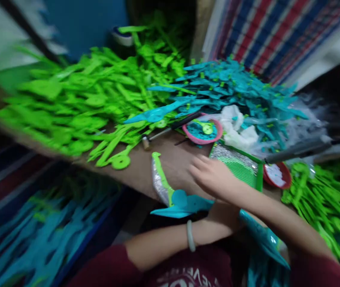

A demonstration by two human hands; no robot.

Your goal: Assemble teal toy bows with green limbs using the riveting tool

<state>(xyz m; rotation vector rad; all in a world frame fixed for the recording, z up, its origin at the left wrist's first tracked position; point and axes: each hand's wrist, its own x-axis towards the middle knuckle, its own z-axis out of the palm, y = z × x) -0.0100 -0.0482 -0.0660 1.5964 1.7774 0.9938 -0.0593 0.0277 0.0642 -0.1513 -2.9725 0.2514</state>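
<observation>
My left hand, with a pale bracelet at its wrist, is low at the table's front edge, closed on a long turquoise plastic piece. My right forearm crosses over this hand and hides its fingers. A glossy turquoise pointed part shows beyond the crossing; whether it belongs to the same piece I cannot tell. Blurred by motion, my right hand hovers over the tabletop, left of a green tray; its fingertips are unclear. A lime green strip on silvery material touches the turquoise piece's left part.
Lime green plastic parts heap at the left, turquoise ones at the back. A hammer lies by a pink bowl of small turquoise bits. A red bowl holds white pieces. More green parts lie right.
</observation>
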